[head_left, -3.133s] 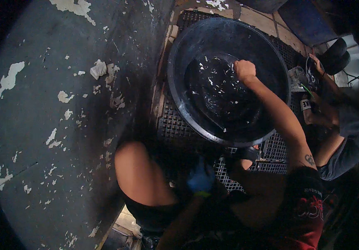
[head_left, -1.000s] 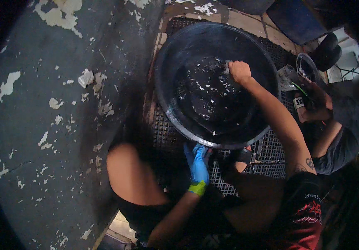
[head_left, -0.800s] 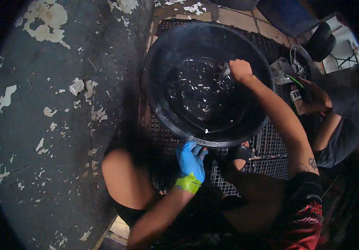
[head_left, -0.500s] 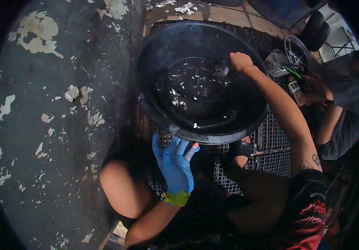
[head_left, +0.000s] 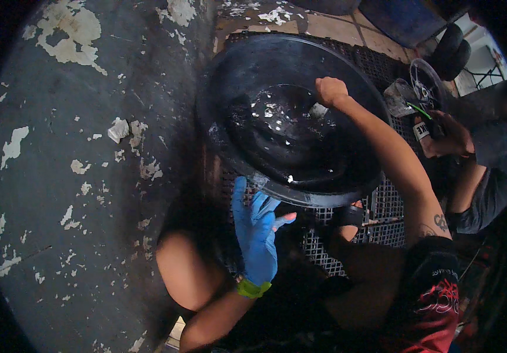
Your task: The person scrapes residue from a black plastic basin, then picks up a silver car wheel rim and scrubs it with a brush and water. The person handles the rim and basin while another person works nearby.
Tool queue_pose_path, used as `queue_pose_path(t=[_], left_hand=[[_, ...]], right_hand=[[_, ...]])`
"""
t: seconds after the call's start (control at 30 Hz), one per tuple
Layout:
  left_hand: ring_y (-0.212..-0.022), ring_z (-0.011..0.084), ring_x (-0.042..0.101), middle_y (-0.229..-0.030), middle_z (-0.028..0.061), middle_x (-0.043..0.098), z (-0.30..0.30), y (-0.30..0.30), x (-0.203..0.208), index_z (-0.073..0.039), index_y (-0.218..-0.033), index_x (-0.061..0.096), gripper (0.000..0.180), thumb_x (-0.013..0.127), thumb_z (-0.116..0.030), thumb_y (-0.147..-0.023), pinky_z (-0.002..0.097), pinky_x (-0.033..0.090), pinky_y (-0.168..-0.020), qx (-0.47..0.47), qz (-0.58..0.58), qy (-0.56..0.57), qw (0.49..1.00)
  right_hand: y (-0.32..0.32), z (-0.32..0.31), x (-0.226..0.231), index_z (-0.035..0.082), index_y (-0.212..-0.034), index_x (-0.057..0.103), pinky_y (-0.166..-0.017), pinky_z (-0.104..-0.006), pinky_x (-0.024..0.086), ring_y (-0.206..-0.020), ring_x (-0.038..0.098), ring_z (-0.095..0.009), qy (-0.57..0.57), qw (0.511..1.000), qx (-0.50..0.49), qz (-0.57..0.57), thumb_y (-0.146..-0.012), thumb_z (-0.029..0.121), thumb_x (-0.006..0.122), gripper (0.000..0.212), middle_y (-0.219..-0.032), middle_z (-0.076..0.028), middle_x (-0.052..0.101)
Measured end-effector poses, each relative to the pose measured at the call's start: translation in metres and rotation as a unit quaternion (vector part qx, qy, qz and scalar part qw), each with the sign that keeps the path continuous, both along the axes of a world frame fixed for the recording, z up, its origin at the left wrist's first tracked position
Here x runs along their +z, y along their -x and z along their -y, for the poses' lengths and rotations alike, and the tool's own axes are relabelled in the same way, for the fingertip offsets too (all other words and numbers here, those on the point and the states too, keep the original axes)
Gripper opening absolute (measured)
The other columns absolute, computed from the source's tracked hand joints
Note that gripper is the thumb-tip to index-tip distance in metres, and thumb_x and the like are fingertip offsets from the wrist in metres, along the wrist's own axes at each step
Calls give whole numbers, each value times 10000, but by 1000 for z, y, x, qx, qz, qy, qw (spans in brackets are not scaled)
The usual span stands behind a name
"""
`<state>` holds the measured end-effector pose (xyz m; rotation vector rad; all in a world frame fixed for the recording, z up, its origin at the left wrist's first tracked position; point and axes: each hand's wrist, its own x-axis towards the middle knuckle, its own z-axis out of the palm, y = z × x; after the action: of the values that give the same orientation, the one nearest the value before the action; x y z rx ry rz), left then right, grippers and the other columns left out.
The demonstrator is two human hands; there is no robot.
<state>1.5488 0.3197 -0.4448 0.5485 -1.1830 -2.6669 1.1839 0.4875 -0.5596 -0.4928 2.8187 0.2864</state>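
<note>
A large round black basin (head_left: pixel 224 150) stands in front of me, tilted, with dark liquid and small white flakes (head_left: pixel 277 125) inside. My right hand (head_left: pixel 331 92), bare, is closed in a fist over the basin's right side. Just below the fist a pale, shiny lump (head_left: pixel 318 110) shows; whether the fist holds it I cannot tell. My left hand (head_left: pixel 257 232) wears a blue glove with a yellow-green band at the wrist. Its fingers are spread by the near rim, with nothing in them. A bare thumb tip pokes out of the glove.
A big dark grey surface with peeling white patches (head_left: pixel 68 29) fills the left side. Black plastic grating (head_left: pixel 388 203) lies under the basin. At right, another person (head_left: pixel 488 159) works beside a clear container (head_left: pixel 400 95) and a wheel-like part (head_left: pixel 424 82). A blue drum (head_left: pixel 403 20) stands behind.
My view has shifted slightly, so most things sit further right. My left hand's fingers have spread and lifted along the rim. The right fist has moved a little left over the basin; liquid and flakes have swirled.
</note>
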Motion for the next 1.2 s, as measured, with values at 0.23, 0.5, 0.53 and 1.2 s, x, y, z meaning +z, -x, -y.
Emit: queue_pose_path(t=[0.23, 0.5, 0.53, 1.2], left_hand=[[-1278, 307, 541, -1468, 199, 451, 9, -4, -6, -135, -1575, 123, 700, 437, -33, -958, 476, 568, -904, -17, 4, 46, 999], [-1190, 266, 577, -1377, 137, 526, 14, -3, -21, -181, -1576, 121, 710, 469, -71, -967, 461, 573, -881, -8, 76, 58, 995], [-1172, 258, 578, -1360, 128, 530, 11, -4, -26, -182, -1576, 116, 718, 482, -81, -967, 462, 577, -870, -2, 93, 55, 994], [-1180, 309, 541, -1376, 117, 468, -13, 19, -79, -231, -1587, -39, 906, 597, -199, -942, 487, 585, -824, 34, 165, -13, 986]], right_hand=[[-3, 24, -20, 20, -990, 706, -808, -470, 568, -937, 703, -388, 70, 996, 0, -48, -901, 149, 536, 231, -1015, -215, 714], [-30, -12, -53, 58, -980, 702, -784, -501, 539, -885, 679, -410, 278, 955, -53, -92, -876, 181, 606, 188, -905, -223, 700], [-33, -13, -50, 76, -999, 695, -778, -506, 525, -873, 664, -410, 307, 947, -41, -89, -894, 163, 610, 161, -881, -219, 688], [-113, 10, 69, 68, -1100, 657, -798, -331, 435, -887, 571, -180, 117, 847, 469, -221, -801, 145, 600, 314, -877, -16, 673]])
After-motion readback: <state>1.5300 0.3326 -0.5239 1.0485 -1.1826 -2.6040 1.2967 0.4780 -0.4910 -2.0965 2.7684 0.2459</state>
